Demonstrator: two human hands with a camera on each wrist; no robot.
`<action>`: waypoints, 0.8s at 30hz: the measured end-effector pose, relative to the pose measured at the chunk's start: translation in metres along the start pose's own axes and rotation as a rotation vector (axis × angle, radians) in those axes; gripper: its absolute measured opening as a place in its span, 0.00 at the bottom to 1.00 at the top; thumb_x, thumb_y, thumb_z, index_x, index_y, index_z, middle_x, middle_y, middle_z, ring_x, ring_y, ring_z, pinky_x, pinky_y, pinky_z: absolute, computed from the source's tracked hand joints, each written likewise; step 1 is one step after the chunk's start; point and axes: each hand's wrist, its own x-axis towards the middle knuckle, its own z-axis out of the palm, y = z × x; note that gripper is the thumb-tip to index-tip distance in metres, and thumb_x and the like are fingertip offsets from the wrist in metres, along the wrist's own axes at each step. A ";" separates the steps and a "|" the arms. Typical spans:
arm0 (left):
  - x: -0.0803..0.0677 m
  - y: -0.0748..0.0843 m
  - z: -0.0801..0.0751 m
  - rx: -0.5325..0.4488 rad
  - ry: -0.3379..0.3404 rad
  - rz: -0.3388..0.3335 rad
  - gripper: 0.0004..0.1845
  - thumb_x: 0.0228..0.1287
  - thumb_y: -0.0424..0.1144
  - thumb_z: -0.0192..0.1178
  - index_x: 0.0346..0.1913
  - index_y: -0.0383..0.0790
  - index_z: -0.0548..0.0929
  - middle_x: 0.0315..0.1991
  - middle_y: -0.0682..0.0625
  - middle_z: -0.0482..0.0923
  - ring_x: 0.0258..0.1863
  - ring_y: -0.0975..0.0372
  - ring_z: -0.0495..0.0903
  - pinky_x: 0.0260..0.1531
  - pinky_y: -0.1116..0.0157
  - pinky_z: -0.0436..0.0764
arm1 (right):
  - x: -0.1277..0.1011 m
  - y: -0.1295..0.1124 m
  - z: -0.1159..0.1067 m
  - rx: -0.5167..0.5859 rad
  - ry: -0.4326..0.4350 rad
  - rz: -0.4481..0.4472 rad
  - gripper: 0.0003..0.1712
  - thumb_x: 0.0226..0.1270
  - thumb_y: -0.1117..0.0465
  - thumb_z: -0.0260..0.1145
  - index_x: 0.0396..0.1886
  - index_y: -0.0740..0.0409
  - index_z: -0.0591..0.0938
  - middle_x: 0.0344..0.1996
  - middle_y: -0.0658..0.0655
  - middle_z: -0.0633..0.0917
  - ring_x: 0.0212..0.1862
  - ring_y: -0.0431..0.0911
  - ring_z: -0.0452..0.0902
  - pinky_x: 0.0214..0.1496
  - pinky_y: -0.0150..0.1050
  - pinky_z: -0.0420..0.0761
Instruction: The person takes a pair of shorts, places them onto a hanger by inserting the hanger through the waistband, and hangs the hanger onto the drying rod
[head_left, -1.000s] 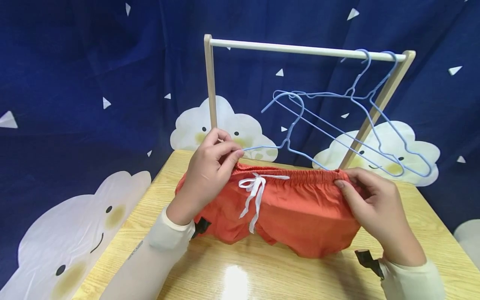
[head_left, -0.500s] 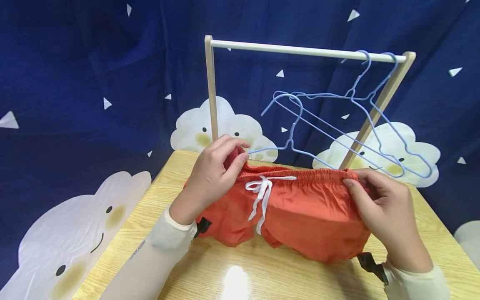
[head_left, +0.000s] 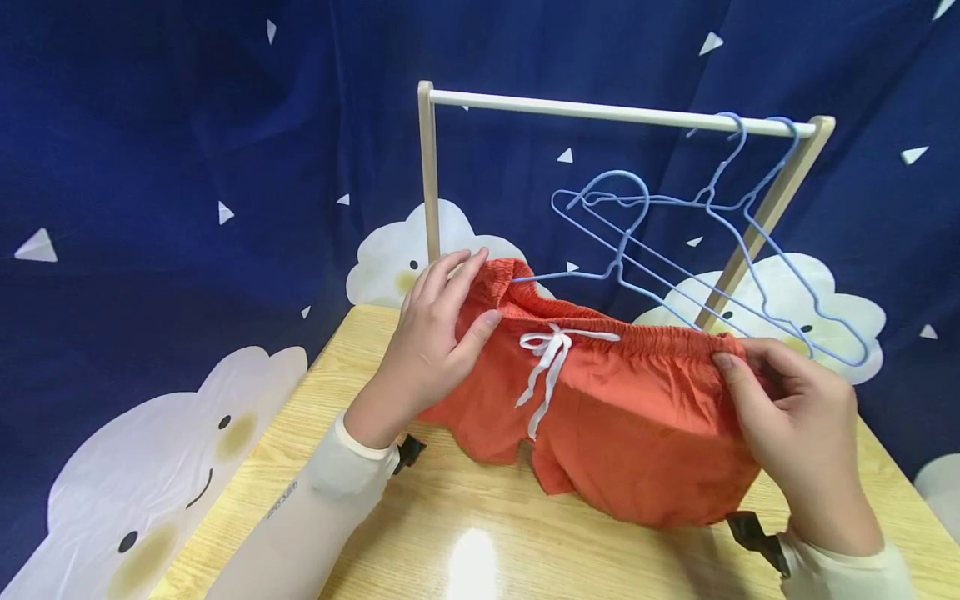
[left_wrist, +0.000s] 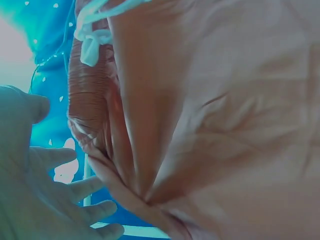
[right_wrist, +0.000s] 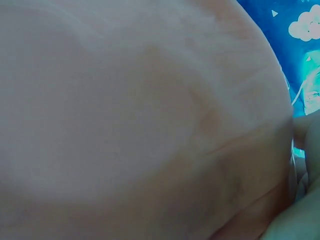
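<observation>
A pair of red-orange shorts (head_left: pixel 637 425) with a gathered elastic waistband and a white drawstring bow (head_left: pixel 553 346) is held up over the table. A light blue wire hanger (head_left: pixel 624 240) rises behind the waistband, its lower part hidden by the cloth. With thumb and fingers, my right hand (head_left: pixel 810 433) pinches the waistband's right end; whether it also grips the hanger is hidden. My left hand (head_left: pixel 431 337) is at the waistband's left end, fingers extended and spread. In the left wrist view, those fingers (left_wrist: pixel 82 189) stand apart beside the cloth's edge. Cloth fills most of the right wrist view.
Behind the shorts stands a wooden rack with a white bar (head_left: pixel 600 111). Two blue hangers (head_left: pixel 738 229) hang at the bar's right end. The wooden table (head_left: pixel 405 533) lies below. A dark blue curtain (head_left: pixel 187 125) with clouds and triangles surrounds it.
My left hand has let go and its fingers have straightened. The waistband's left end now sits higher around the hanger's arm. The hanger's hook and my right hand have shifted to the right.
</observation>
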 end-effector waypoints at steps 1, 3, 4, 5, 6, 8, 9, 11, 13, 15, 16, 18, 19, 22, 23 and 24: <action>0.000 0.000 0.001 0.004 -0.010 -0.007 0.36 0.81 0.55 0.59 0.85 0.50 0.66 0.81 0.43 0.65 0.83 0.49 0.62 0.81 0.39 0.61 | 0.002 0.000 -0.001 -0.013 0.007 0.009 0.06 0.69 0.67 0.78 0.44 0.58 0.94 0.31 0.29 0.86 0.29 0.29 0.78 0.33 0.16 0.75; 0.000 -0.001 0.002 0.012 -0.035 -0.023 0.37 0.81 0.56 0.58 0.86 0.51 0.64 0.83 0.43 0.62 0.85 0.48 0.58 0.82 0.38 0.58 | 0.006 -0.001 -0.002 -0.034 0.024 0.022 0.06 0.70 0.65 0.78 0.45 0.58 0.94 0.31 0.28 0.86 0.29 0.28 0.78 0.33 0.16 0.75; 0.000 -0.001 0.003 0.017 -0.049 -0.032 0.37 0.81 0.56 0.58 0.86 0.51 0.64 0.84 0.43 0.61 0.86 0.47 0.56 0.82 0.37 0.56 | 0.009 -0.002 -0.002 -0.043 0.033 0.025 0.06 0.70 0.65 0.78 0.45 0.58 0.94 0.31 0.27 0.85 0.28 0.28 0.77 0.33 0.16 0.74; 0.000 -0.001 0.003 0.022 -0.063 -0.039 0.37 0.81 0.57 0.57 0.87 0.52 0.63 0.85 0.43 0.59 0.86 0.45 0.54 0.83 0.36 0.55 | 0.012 -0.003 -0.003 -0.052 0.040 0.026 0.07 0.70 0.64 0.77 0.45 0.58 0.94 0.30 0.27 0.84 0.28 0.28 0.77 0.33 0.16 0.74; -0.001 -0.001 0.004 0.026 -0.079 -0.048 0.38 0.82 0.57 0.57 0.87 0.52 0.62 0.86 0.43 0.58 0.87 0.44 0.53 0.83 0.35 0.54 | 0.015 -0.005 -0.003 -0.064 0.048 0.027 0.07 0.71 0.63 0.77 0.45 0.58 0.94 0.30 0.26 0.84 0.29 0.28 0.76 0.33 0.16 0.73; -0.001 0.000 0.004 0.035 -0.101 -0.057 0.38 0.82 0.57 0.56 0.87 0.52 0.62 0.86 0.42 0.57 0.87 0.41 0.51 0.83 0.34 0.53 | 0.023 -0.008 -0.003 -0.076 0.064 0.018 0.07 0.71 0.63 0.77 0.45 0.59 0.94 0.29 0.25 0.83 0.28 0.28 0.75 0.32 0.16 0.72; -0.001 0.000 0.005 0.040 -0.110 -0.061 0.38 0.82 0.57 0.56 0.87 0.51 0.62 0.86 0.41 0.57 0.87 0.40 0.51 0.83 0.34 0.52 | 0.027 -0.010 -0.003 -0.077 0.066 0.017 0.08 0.71 0.62 0.76 0.46 0.59 0.94 0.29 0.25 0.83 0.28 0.29 0.75 0.32 0.16 0.72; -0.002 0.000 0.005 0.043 -0.122 -0.064 0.37 0.82 0.57 0.57 0.87 0.50 0.63 0.86 0.39 0.57 0.87 0.39 0.51 0.82 0.33 0.52 | 0.035 -0.014 -0.004 -0.083 0.071 0.014 0.08 0.72 0.61 0.76 0.46 0.59 0.94 0.29 0.26 0.82 0.28 0.30 0.75 0.31 0.17 0.72; -0.002 0.000 0.006 0.048 -0.130 -0.064 0.37 0.82 0.56 0.57 0.86 0.49 0.64 0.85 0.39 0.58 0.86 0.38 0.52 0.82 0.32 0.53 | 0.043 -0.018 -0.004 -0.093 0.073 0.011 0.10 0.73 0.59 0.75 0.47 0.59 0.94 0.29 0.27 0.82 0.28 0.31 0.74 0.30 0.17 0.72; -0.002 0.000 0.007 0.054 -0.143 -0.071 0.36 0.82 0.56 0.57 0.86 0.50 0.64 0.85 0.39 0.59 0.86 0.38 0.52 0.82 0.32 0.53 | 0.050 -0.022 -0.003 -0.104 0.069 0.024 0.12 0.74 0.56 0.74 0.49 0.58 0.94 0.29 0.29 0.82 0.28 0.32 0.75 0.30 0.17 0.72; -0.003 0.000 0.007 0.058 -0.150 -0.074 0.36 0.82 0.56 0.57 0.86 0.50 0.64 0.85 0.39 0.59 0.86 0.38 0.52 0.82 0.33 0.53 | 0.054 -0.024 -0.003 -0.115 0.069 0.028 0.12 0.75 0.55 0.74 0.49 0.57 0.94 0.29 0.30 0.83 0.28 0.33 0.75 0.30 0.17 0.73; -0.003 0.001 0.007 0.067 -0.166 -0.080 0.36 0.82 0.56 0.57 0.86 0.51 0.64 0.85 0.40 0.59 0.86 0.38 0.52 0.82 0.34 0.53 | 0.061 -0.028 0.000 -0.130 0.069 0.036 0.14 0.76 0.53 0.73 0.51 0.56 0.94 0.30 0.32 0.83 0.29 0.34 0.76 0.30 0.17 0.74; -0.003 0.001 0.007 0.068 -0.174 -0.083 0.36 0.82 0.56 0.57 0.86 0.51 0.65 0.84 0.40 0.59 0.86 0.38 0.52 0.83 0.34 0.52 | 0.064 -0.031 0.002 -0.133 0.065 0.049 0.15 0.76 0.52 0.72 0.52 0.55 0.94 0.31 0.33 0.83 0.29 0.34 0.76 0.31 0.17 0.74; -0.003 0.002 0.007 0.074 -0.193 -0.094 0.35 0.83 0.57 0.56 0.85 0.51 0.65 0.85 0.40 0.59 0.86 0.38 0.52 0.83 0.35 0.51 | 0.076 -0.035 0.009 -0.139 0.068 0.043 0.16 0.77 0.50 0.71 0.53 0.55 0.94 0.31 0.34 0.83 0.30 0.35 0.77 0.31 0.17 0.75; -0.003 0.003 0.007 0.075 -0.198 -0.098 0.35 0.83 0.57 0.56 0.86 0.51 0.65 0.85 0.41 0.59 0.86 0.38 0.51 0.83 0.35 0.51 | 0.080 -0.037 0.011 -0.139 0.069 0.039 0.17 0.77 0.50 0.71 0.52 0.55 0.94 0.31 0.35 0.83 0.30 0.35 0.77 0.31 0.17 0.74; -0.003 0.003 0.006 0.076 -0.202 -0.102 0.35 0.83 0.57 0.56 0.86 0.51 0.65 0.85 0.41 0.59 0.86 0.38 0.51 0.84 0.35 0.50 | 0.083 -0.038 0.014 -0.142 0.067 0.037 0.17 0.77 0.50 0.71 0.53 0.55 0.94 0.31 0.35 0.83 0.30 0.35 0.76 0.32 0.17 0.74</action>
